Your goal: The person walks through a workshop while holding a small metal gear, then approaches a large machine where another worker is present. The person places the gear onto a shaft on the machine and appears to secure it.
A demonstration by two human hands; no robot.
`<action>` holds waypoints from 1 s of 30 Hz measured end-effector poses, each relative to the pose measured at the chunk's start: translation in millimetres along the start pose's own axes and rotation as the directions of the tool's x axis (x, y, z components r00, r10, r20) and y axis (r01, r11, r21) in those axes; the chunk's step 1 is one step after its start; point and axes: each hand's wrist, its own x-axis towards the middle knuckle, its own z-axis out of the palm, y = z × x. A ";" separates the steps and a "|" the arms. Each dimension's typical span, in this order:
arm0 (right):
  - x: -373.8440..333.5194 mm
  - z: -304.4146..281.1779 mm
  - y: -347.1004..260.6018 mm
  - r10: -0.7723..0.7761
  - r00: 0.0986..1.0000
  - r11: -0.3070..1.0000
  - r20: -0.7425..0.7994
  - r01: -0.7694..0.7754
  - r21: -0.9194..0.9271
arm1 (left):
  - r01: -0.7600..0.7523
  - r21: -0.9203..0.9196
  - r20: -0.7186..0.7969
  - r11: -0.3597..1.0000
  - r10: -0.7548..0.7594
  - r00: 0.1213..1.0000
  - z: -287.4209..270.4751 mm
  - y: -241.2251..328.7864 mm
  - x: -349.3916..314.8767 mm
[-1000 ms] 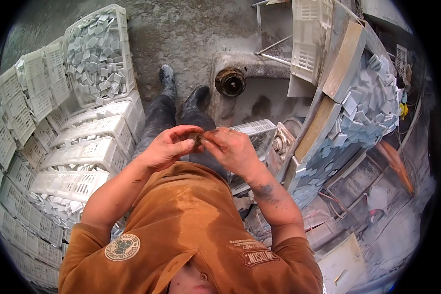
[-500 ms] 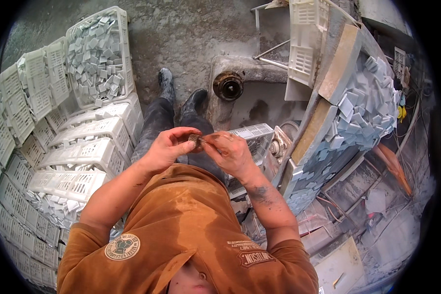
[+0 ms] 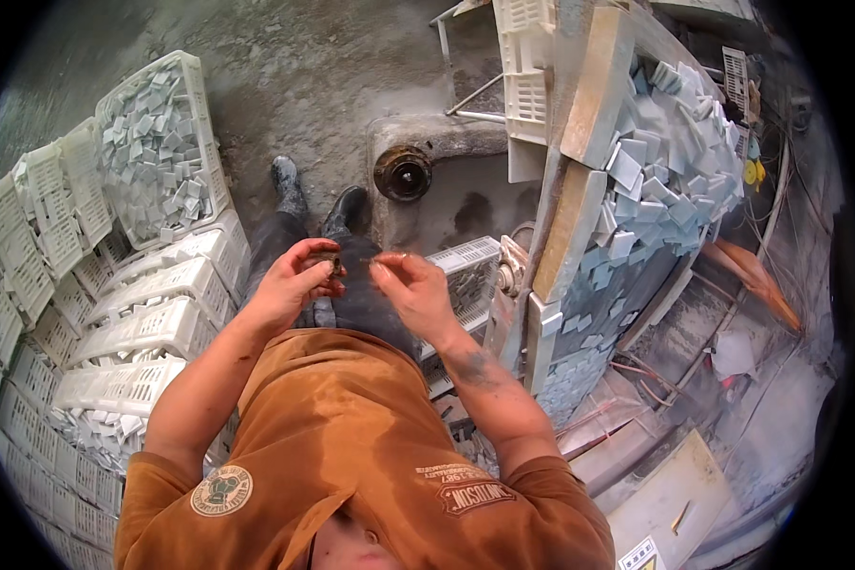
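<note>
In front of my waist, my left hand (image 3: 299, 283) is closed, with thumb and fingers around a small dark brown round piece (image 3: 337, 267). The fingers partly cover this piece, so its exact kind does not show. Across a short gap, my right hand (image 3: 416, 293) makes a pinch, fingertips together. Something thin and dark may lie between those fingertips, but it is too small to make out. Both hands are held up over my dark trousers and apart from each other, with dark smears on the fingers.
White plastic crates (image 3: 161, 313) of pale tiles are stacked at the left. A slanted bench heaped with grey-white tiles (image 3: 665, 195) rises at the right. Ahead, a dark round fitting (image 3: 403, 174) sits on the corner of a stone basin (image 3: 465, 140). Cables hang at the far right.
My hands have come apart: the right one has drawn away from the round piece in my left. The whole view has shifted, so the surroundings sit further left.
</note>
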 end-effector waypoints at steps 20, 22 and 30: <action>124.3 -26.0 162.2 0.393 0.912 0.770 -0.114 -0.259 0.584 | -0.140 0.830 -0.010 0.539 0.267 0.964 6.1 -73.2 188.4; 143.0 -32.0 180.7 0.364 0.920 0.800 -0.149 -0.227 0.555 | -0.171 0.815 -0.005 0.554 0.303 0.953 -0.3 -84.2 214.5; 227.5 -61.6 271.0 0.474 0.810 0.844 -0.344 -0.308 0.438 | 0.015 0.661 -0.223 0.751 0.177 0.959 -55.9 -133.9 325.8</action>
